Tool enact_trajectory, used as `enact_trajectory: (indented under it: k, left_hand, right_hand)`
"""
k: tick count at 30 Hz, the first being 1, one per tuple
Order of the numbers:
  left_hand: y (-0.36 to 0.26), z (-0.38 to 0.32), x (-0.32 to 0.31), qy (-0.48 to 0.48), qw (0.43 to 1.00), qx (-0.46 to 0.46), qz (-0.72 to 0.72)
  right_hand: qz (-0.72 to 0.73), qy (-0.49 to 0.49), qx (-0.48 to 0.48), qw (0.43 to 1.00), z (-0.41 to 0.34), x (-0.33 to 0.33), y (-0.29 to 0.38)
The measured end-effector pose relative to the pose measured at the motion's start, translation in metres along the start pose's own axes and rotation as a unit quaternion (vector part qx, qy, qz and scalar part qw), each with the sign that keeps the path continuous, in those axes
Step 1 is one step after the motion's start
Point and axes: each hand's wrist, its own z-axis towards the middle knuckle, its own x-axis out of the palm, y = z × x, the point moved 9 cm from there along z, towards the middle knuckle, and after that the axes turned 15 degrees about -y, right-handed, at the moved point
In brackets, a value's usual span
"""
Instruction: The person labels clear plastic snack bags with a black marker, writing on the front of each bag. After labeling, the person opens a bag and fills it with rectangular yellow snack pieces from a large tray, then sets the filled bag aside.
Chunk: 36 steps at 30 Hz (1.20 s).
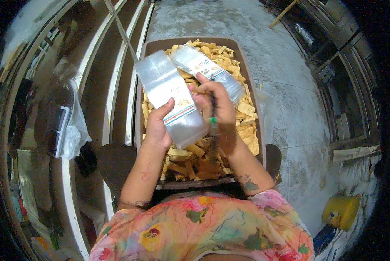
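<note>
My left hand (161,125) grips a clear plastic bag (157,73), thumb on top of its printed white panel. Blue and red stripes and some handwriting show on that panel. In my right hand (222,104) is a slim dark pen (213,112) with a green band, blurred and held roughly upright beside the bag. Beyond my right fingers, more clear printed bags (226,84) lie on a heap of golden-brown baked pieces (247,112), perhaps biscuits or toasted bread. The heap fills a brown plastic tub (195,38) before me. Whether the left hand holds one bag or a stack, I cannot tell.
White-edged slats or steps (116,75) run along the left. A translucent plastic bag (75,130) hangs there beside a white-framed object (61,130). Grey concrete floor (276,94) extends to the right, with a yellow container (341,211) at lower right.
</note>
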Motion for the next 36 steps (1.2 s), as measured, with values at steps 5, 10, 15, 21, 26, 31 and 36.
enact_trajectory:
  k: [5, 10, 15, 21, 26, 31, 36]
  left_hand:
    - [0.006, 0.003, -0.025, -0.101, 0.993, -0.015, 0.057]
    - [0.0, -0.001, -0.009, 0.001, 1.0, -0.005, 0.001]
    - [0.002, 0.0, -0.029, -0.068, 0.997, -0.008, 0.03]
    - [0.001, 0.0, -0.032, -0.085, 0.993, 0.051, 0.063]
    - [-0.001, -0.007, -0.014, -0.053, 0.985, 0.088, 0.136]
    - [-0.001, -0.015, -0.004, -0.025, 0.983, 0.091, 0.156]
    - [-0.023, -0.003, 0.002, 0.02, 0.98, 0.152, 0.126]
  right_hand:
    - [-0.174, 0.107, 0.112, 0.972, 0.017, 0.004, -0.039]
    - [-0.192, -0.003, 0.034, 0.981, 0.076, -0.014, -0.062]
    - [-0.455, 0.047, -0.114, 0.882, 0.083, -0.001, -0.084]
    - [-0.024, -0.031, 0.035, 0.999, 0.038, -0.008, -0.035]
    - [-0.062, 0.139, -0.057, 0.987, -0.026, 0.025, 0.005]
    - [-0.078, 0.193, -0.011, 0.978, -0.036, 0.03, -0.005]
    - [-0.043, 0.23, 0.091, 0.968, -0.042, 0.025, -0.01]
